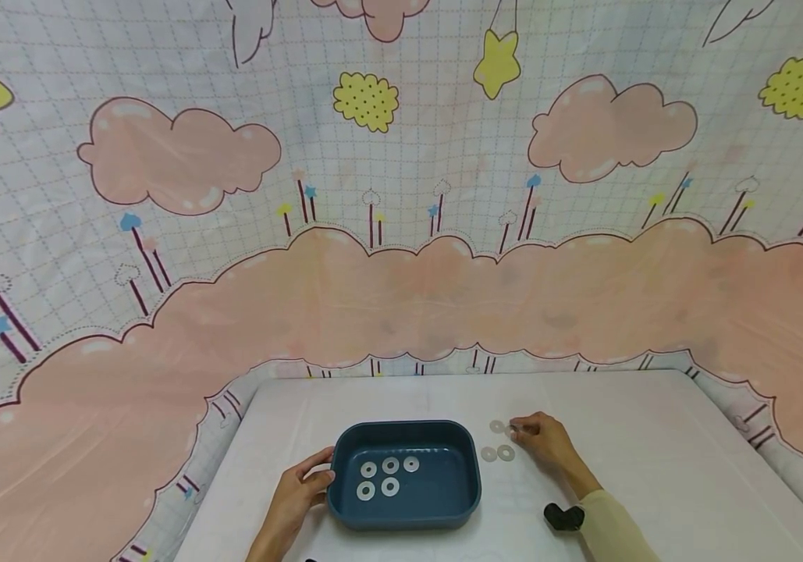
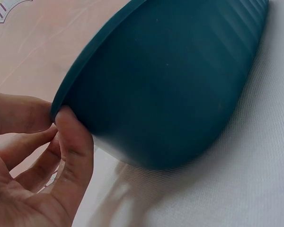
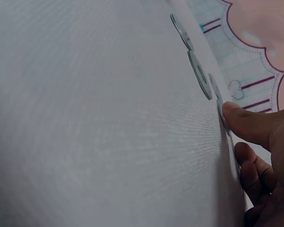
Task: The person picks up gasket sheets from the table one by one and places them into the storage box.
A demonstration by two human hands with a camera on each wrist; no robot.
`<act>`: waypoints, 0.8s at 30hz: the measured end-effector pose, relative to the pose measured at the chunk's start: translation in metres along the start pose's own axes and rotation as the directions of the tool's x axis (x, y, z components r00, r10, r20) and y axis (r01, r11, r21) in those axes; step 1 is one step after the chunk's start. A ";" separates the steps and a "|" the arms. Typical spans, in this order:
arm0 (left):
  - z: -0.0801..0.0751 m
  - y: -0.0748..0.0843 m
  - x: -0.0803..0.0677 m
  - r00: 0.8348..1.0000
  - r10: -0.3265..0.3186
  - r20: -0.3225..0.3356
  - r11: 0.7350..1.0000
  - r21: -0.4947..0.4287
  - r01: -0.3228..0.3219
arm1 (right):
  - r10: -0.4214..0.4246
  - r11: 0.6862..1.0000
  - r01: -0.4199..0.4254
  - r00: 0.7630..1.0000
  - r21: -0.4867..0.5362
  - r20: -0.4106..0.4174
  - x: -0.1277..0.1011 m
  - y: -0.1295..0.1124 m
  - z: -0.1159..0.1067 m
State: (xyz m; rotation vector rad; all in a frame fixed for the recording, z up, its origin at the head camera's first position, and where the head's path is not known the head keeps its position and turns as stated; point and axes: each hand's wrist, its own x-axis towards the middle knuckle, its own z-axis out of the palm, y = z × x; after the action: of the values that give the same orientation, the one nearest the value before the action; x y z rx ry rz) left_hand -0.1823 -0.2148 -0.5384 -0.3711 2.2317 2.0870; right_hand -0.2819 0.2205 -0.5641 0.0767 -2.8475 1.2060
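Note:
My left hand (image 1: 293,493) pinches the left rim of a dark blue rectangular tray (image 1: 408,518). In the left wrist view the thumb (image 2: 75,142) presses the outer wall of that tray (image 2: 156,90), with the index finger over its edge. Inside the tray, several flat metal washers (image 1: 366,491) lie in two rough rows on the left half. My right hand (image 1: 548,445) is right of the tray, thumb and fingertips at a washer (image 1: 509,430) on the table. The right wrist view has the thumb (image 3: 246,124) against that washer, near another flat washer (image 3: 200,75).
Beside the right hand lie 3 more washers, one of them (image 1: 506,453) nearest the forearm. The table (image 1: 387,398) has a white cloth. A black strap piece (image 1: 564,517) sits at the right wrist. Behind stands a patterned curtain (image 1: 443,304) with clouds and stars.

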 end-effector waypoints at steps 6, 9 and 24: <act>0.000 0.000 0.000 1.000 -0.001 -0.009 1.000 -0.009 0.001 | -0.018 0.999 0.017 1.000 -0.030 -0.017 0.001 0.000 0.002; 0.001 0.001 -0.001 1.000 0.002 -0.015 1.000 -0.015 -0.002 | -0.023 0.999 0.022 1.000 -0.048 -0.018 0.001 0.001 0.003; 0.001 0.003 -0.003 1.000 0.015 0.001 0.999 -0.034 -0.015 | -0.030 0.997 0.035 0.997 0.069 -0.073 -0.002 -0.002 0.000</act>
State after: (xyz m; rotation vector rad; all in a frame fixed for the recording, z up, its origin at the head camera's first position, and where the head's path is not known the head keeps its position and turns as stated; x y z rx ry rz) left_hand -0.1798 -0.2134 -0.5353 -0.3561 2.2077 2.1352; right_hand -0.2799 0.2192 -0.5627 0.0810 -2.7317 1.2761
